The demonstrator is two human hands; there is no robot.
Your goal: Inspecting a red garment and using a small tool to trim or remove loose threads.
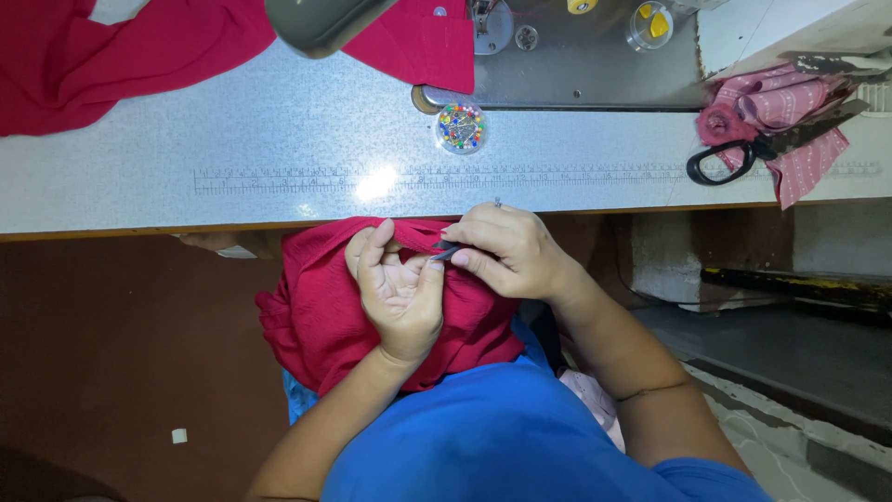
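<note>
A bunched piece of red fabric (316, 316) lies in my lap, just below the table's front edge. My left hand (398, 288) rests on it palm up, fingers pinching a fold near the top. My right hand (506, 251) is closed around a small dark metal tool (446, 251), perhaps a seam ripper or snips, whose tip points at the fold held by my left fingers. The tool's working end is partly hidden between the two hands.
A speckled grey sewing table (279, 130) with a printed ruler along its front carries more red cloth (111, 56) at back left, a round dish of coloured pins (461, 127), the sewing machine bed (576, 65), and black scissors (743, 153) on pink patterned fabric (799, 112) at right.
</note>
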